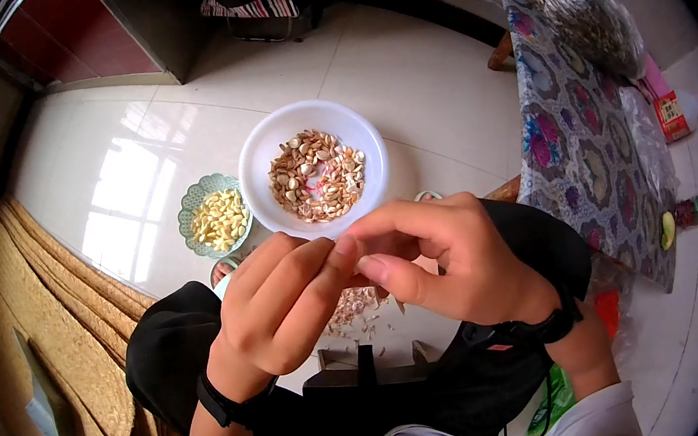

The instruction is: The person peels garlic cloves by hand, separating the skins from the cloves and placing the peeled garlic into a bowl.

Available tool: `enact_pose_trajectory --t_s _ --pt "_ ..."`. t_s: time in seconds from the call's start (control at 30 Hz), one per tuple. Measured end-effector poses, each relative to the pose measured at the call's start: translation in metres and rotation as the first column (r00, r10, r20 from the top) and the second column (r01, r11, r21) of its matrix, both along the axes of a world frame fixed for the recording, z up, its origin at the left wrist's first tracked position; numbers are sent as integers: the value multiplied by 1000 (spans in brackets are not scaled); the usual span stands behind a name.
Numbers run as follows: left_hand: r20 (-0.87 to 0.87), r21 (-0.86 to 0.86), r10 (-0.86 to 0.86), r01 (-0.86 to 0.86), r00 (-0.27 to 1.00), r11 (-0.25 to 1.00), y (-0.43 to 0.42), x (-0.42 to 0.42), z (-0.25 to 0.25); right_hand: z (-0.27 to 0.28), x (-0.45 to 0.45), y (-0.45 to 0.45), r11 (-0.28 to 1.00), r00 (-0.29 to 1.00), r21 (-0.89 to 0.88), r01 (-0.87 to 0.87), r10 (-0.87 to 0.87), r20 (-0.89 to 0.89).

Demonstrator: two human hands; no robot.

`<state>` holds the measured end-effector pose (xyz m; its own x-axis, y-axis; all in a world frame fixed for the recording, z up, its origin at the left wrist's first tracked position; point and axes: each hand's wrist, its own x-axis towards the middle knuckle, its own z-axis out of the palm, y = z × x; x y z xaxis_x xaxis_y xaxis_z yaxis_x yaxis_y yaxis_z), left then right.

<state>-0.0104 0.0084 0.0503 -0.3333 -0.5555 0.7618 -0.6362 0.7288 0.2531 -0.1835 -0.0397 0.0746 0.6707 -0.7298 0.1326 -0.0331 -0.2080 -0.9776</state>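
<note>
Left hand (277, 308) and right hand (454, 266) meet at bent fingertips; can't tell if they grip a clove, contact hidden. Skins (354, 305) litter the floor (444, 129) below. Beyond: green bowl (187, 220) of peeled cloves (220, 222), touching or just beside white basin (306, 119) of unpeeled garlic cloves (348, 162). Risk: loose pinch could drop a clove among skins.

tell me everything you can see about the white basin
The white basin is round and smooth with a wide rim, plastic by its look. It sits upright on the tiled floor, holding many brownish and whitish cloves; some pink shows among them. A green scalloped bowl stands close on its left; whether they touch is unclear.
</note>
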Motion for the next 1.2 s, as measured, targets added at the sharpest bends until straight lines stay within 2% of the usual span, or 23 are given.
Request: enact_pose_trajectory --t_s 0.33,0.43,0.53,0.63,0.73,1.03,1.13,1.2 --pt "8 -13 -15 15 1000 1000 0 -2 3 -3 1 2 998 1000 52 22 -21 -14" --pt "-2 -15 -3 3 1000 1000 0 -1 2 -8 2 3 997 997 -19 74 -74 15" --pt "-4 -14 33 -33 999 999 0 -2 3 -3 2 4 976 991 -174 132 -133 4" --pt "31 -43 66 -64 997 997 -2 -1 2 3 1 0 873 988 -469 135 -155 -4" --pt "73 -52 73 -70 995 996 -3 -3 2 -4 2 -2 787 983 -603 129 -184 -30" --pt "158 -48 114 -108 981 993 -4 -5 4 0 3 0 882 973 -452 133 -203 -110" --pt "173 -34 100 -96 980 995 -4 -5 4 -2 1 -3 838 966 -542 63 -187 -177" --pt "160 -6 88 -88 983 996 -3 -4 3 -4 1 -2 842 961 -524 127 -236 -146"
